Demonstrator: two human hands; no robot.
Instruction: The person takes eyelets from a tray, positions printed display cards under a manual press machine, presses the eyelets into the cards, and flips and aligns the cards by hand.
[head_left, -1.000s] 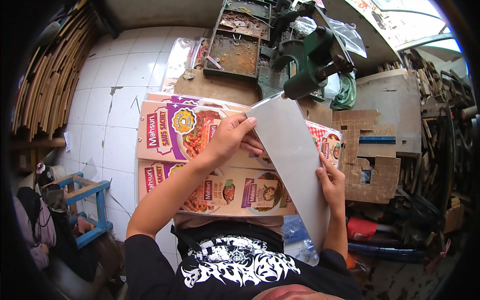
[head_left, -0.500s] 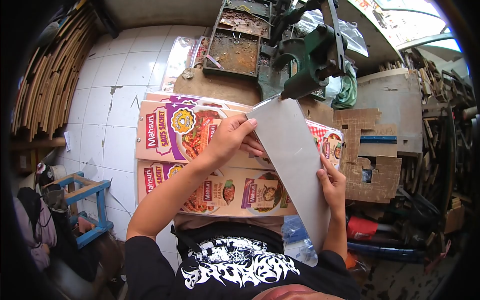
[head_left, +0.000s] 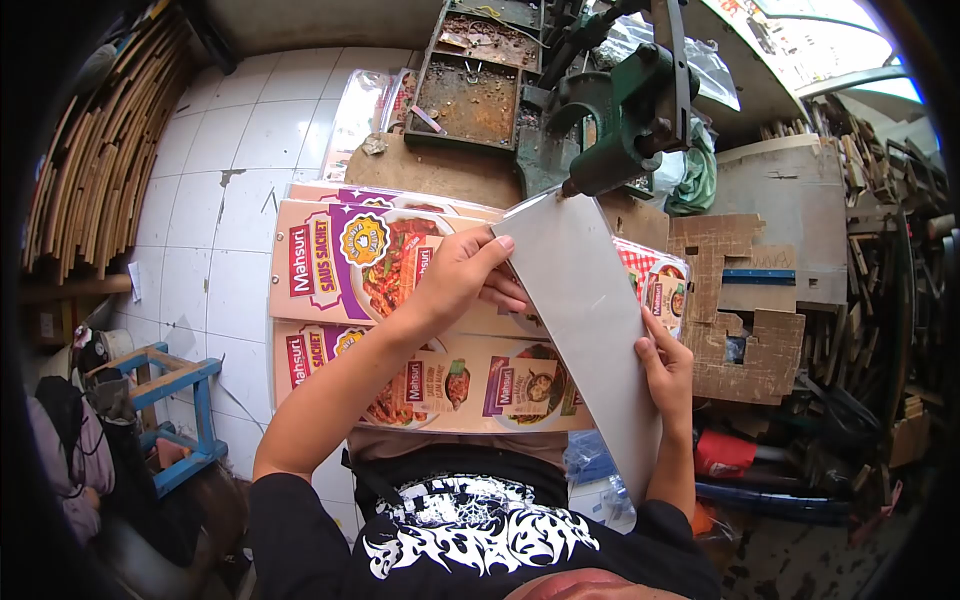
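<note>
Press: the green press (head_left: 632, 105) is taken as landmark.
Grey panel (head_left: 590, 300): held slantwise on the press's near side, far end set at its tip; contact cannot be made out.
Left hand (head_left: 465, 275): partly closed; the panel's left edge is pinched near the press, thumb on top, fingers curled beneath, likely to steady that end.
Right hand (head_left: 665, 368): loosely closed on the right edge, farther from the press; the long near end is probably balanced so.
Printed boards (head_left: 430, 375): piled before the press, partly covered by the panel, presumably for easy reach.
Tray (head_left: 462, 145): set left of the press, loose bits contained.
</note>
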